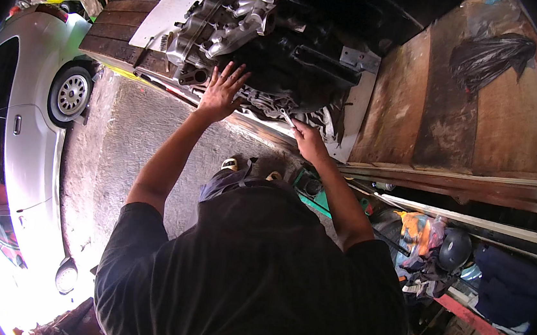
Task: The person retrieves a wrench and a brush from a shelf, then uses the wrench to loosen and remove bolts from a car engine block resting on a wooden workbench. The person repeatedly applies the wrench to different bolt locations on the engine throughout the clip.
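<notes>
On the bench ahead of me lies an engine (230,25) of bare silver metal with a large black part (303,74) on its right. My left hand (222,92) rests with fingers spread at the near edge of the engine, its fingertips over the dark lower part. In my right hand (310,141) is a silver wrench (287,116), gripped by its handle. The wrench's head points away from me, toward crumpled grey cloth (265,102) along the black part's near side. Whether it sits on a bolt I cannot tell.
A wire brush (164,42) lies left of the engine near a white board (160,18). The wooden bench (390,114) continues right, with a black plastic bag (492,60) on it. A silver car (36,100) stands at left. Below the bench at right are a green box (318,201) and a helmet (454,249).
</notes>
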A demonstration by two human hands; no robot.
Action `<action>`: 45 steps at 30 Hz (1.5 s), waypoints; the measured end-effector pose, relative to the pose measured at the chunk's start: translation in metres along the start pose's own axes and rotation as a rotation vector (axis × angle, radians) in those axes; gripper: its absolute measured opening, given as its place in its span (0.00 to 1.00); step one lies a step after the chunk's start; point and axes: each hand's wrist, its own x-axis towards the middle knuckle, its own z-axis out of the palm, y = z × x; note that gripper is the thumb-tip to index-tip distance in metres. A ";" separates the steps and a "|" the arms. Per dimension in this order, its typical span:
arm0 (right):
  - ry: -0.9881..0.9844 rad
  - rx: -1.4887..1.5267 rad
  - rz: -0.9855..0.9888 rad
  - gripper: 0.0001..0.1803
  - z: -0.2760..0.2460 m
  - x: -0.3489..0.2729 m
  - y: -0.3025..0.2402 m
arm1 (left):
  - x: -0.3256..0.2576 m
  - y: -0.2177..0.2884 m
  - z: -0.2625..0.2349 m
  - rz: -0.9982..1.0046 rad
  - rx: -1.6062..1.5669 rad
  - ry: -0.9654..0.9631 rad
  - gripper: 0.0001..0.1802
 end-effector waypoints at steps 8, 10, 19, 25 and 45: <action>0.003 -0.094 0.122 0.17 -0.004 -0.001 -0.009 | 0.007 0.005 0.004 0.036 -0.024 0.057 0.42; 0.019 -0.114 0.132 0.16 -0.004 0.000 -0.015 | 0.009 0.009 0.009 0.088 -0.059 0.071 0.44; 0.046 -0.292 0.254 0.15 -0.011 0.002 -0.026 | 0.032 0.045 0.022 0.181 -0.083 -0.029 0.55; 0.011 -0.343 0.224 0.15 -0.020 0.006 -0.029 | 0.043 0.048 0.030 0.178 -0.081 0.000 0.55; -0.252 -0.674 0.054 0.13 -0.061 0.054 -0.050 | 0.047 0.053 0.049 0.119 -0.045 0.071 0.55</action>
